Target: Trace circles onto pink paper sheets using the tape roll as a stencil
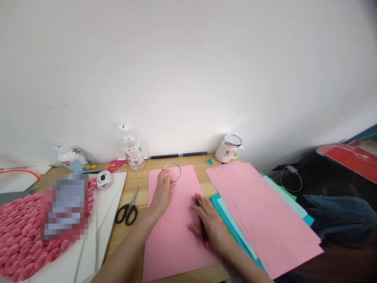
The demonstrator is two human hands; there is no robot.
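Observation:
A pink sheet of paper [173, 236] lies flat on the wooden desk in front of me. My left hand [161, 193] rests on its upper part, fingers on a white tape ring [174, 168] that sits near the sheet's top edge. My right hand [210, 226] lies on the right side of the sheet with a red and black pen [202, 227] held along the fingers, its red tip pointing away from me.
Black scissors [128, 210] lie left of the sheet. A stack of pink, teal and green papers [262, 212] is on the right. A water bottle [131, 148], a white mug [229, 148], a long black pen [179, 155] and pink scissors [118, 164] line the wall. A pink woven piece [17, 239] sits far left.

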